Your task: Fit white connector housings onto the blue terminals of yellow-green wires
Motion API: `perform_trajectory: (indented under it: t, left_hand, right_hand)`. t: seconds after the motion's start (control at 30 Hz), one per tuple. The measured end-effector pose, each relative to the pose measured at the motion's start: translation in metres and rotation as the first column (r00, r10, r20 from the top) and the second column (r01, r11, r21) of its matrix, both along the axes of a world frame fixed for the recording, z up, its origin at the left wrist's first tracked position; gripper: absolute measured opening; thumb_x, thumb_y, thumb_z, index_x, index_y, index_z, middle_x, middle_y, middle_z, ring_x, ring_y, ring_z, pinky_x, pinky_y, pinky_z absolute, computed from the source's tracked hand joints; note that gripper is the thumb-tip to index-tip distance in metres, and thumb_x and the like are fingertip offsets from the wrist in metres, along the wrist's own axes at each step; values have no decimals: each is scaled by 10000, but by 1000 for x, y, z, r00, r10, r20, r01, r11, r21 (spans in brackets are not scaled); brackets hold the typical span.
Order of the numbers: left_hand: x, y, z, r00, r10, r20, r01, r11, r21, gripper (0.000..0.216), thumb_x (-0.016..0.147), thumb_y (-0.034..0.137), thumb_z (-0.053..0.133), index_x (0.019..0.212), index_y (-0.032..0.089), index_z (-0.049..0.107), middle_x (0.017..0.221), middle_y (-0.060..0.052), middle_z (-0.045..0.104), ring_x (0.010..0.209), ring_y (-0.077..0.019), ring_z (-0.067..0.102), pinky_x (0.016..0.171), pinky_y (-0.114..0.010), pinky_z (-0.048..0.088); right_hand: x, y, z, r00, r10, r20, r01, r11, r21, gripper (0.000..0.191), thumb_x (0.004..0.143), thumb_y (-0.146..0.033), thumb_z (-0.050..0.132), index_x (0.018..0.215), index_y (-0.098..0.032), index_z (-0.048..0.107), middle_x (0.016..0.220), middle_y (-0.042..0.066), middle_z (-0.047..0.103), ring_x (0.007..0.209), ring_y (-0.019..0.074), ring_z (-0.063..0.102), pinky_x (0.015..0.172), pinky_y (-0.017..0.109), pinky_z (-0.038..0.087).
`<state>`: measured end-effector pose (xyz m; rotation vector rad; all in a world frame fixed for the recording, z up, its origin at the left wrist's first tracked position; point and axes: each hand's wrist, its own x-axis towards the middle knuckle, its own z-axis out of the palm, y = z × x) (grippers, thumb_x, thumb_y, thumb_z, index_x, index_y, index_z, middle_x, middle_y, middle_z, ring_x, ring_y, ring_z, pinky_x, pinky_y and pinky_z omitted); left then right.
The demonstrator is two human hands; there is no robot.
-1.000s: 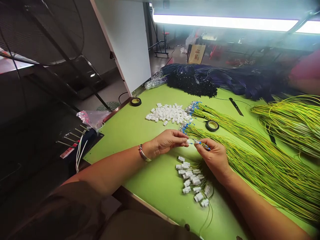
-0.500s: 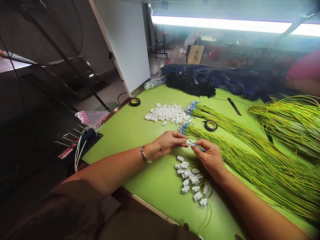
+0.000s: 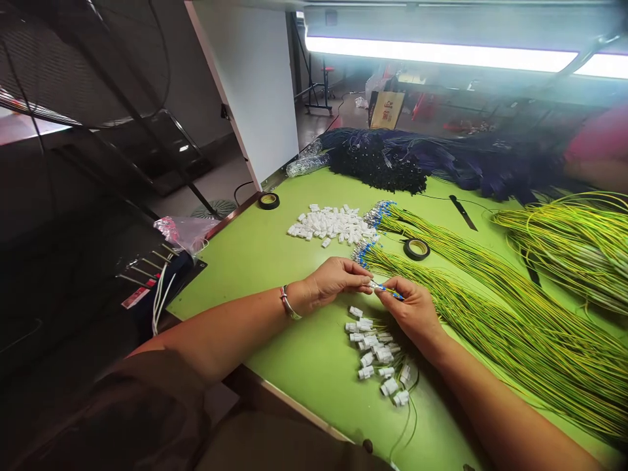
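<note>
Over the green tabletop my two hands meet fingertip to fingertip. My left hand pinches a small white connector housing, mostly covered by the fingers. In my right hand are several yellow-green wires with blue-sleeved terminal ends, their tips at the connector. Whether a terminal sits inside the housing, I cannot tell. Just below lie several white connectors with wires attached. A heap of loose white housings is farther back, beside two long bundles of yellow-green wires with blue and silver ends.
Rolls of black tape lie at the table's left edge and by the wires. Dark cables with black connectors fill the back. A coiled yellow-green bundle is at right, near a black strip. A white panel stands at left.
The camera view has shifted slightly. Both hands stay together at the same spot, with a little more of the terminal ends showing between the fingertips.
</note>
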<state>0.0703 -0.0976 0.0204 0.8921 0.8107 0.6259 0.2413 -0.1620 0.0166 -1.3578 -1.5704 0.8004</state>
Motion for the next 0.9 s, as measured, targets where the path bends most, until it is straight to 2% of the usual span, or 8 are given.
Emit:
perform_trajectory:
  t: [0.13,0.27,0.33,0.37,0.43,0.53,0.77,0.9]
  left_hand:
    - [-7,2,-2,945,-193,-263,255,939,231,154,652,180,743,773,90,709,567,-22,653,487,-81,576,526,-195,453]
    - [-13,-6,3,773,-449,-449,629,634,449,107,671,122,690,763,136,745,694,-33,709,601,-108,616,592,-190,466]
    - [-17,-7,10,720,-465,-515,694,505,513,91,702,169,680,756,154,751,698,-34,708,608,-123,611,577,-200,452]
    - [-19,-4,13,731,-374,-570,678,492,546,92,721,200,671,736,154,750,673,-36,696,591,-126,595,567,-210,440]
    - [-25,8,17,753,16,-658,553,526,646,149,761,242,639,706,146,738,664,-50,676,606,-138,576,599,-237,431]
    - [-36,36,13,583,550,-597,352,492,796,167,794,248,610,857,145,726,860,-88,670,788,-178,581,751,-284,440]
    - [-47,65,-9,515,524,-678,500,459,734,213,801,173,565,932,160,732,911,-96,629,898,-213,567,846,-319,435]
    - [-39,55,-1,632,468,-618,356,533,768,222,774,178,592,942,169,735,879,-68,646,825,-174,573,803,-296,451]
  right_hand:
    - [8,3,3,998,-44,-48,40,996,-75,267,772,-395,643,630,-176,589,546,-20,526,521,108,438,504,230,359]
    - [15,6,0,977,-78,-196,51,989,-138,259,789,-431,637,729,-179,638,645,15,613,596,135,523,571,246,425]
    - [16,6,-1,976,-41,-214,3,985,-173,264,773,-438,652,771,-174,660,636,21,622,574,136,517,547,251,421]
    - [16,6,0,979,-14,-205,-25,982,-187,271,767,-441,655,777,-170,667,607,17,611,546,131,497,521,249,404]
    - [15,5,1,985,26,-173,-60,979,-193,288,775,-448,640,744,-164,668,557,9,584,501,119,453,479,246,361]
    - [13,5,4,992,33,-123,-55,982,-181,325,792,-450,619,645,-161,642,537,9,570,495,112,442,479,249,337]
    - [9,4,5,986,-38,-165,-3,971,-241,323,745,-469,659,663,-162,606,516,-3,574,451,91,375,445,239,276]
    - [9,5,7,990,-27,-140,-3,977,-214,302,728,-427,666,604,-161,593,486,-26,512,473,93,383,480,240,304]
